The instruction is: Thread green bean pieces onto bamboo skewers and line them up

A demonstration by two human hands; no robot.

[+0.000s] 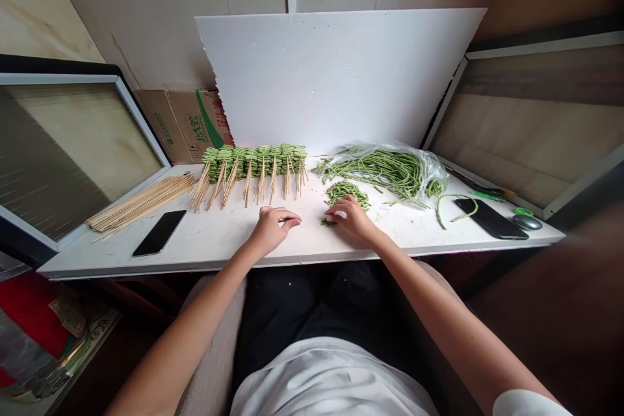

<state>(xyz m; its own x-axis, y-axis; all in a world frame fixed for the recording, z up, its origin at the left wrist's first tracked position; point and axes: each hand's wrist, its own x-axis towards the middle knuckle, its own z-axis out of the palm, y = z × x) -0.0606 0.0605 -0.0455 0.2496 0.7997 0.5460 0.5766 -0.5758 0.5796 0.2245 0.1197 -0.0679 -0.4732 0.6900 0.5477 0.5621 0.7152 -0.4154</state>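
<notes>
The left hand (273,229) is held low over the white tabletop (209,240), its fingers curled in toward the thumb; whether anything is pinched between them cannot be told. The right hand (350,218) is placed just to its right, with the fingers drawn together and bent down over a few cut bean pieces (327,223), but whether the pieces are gripped cannot be told. The two hands are near each other without touching.

The bean pieces lie at the front edge of a heap of cut green beans (347,192), which is seen directly behind the right hand. Beyond the heap, a see-through plastic bag (419,172) of long green beans (375,172) is laid on its side, and a loose long bean (451,209) curves out to its right. To the left, rows of bean pieces threaded on wooden skewers (254,166) are set side by side, their bare ends directed toward the person. A bundle of bare skewers (141,203) is laid further left, beside a black phone (160,233). A second black phone (491,218) and a computer mouse (526,222) are placed at the right end. A white foam board (331,78) is propped up behind the tabletop.
</notes>
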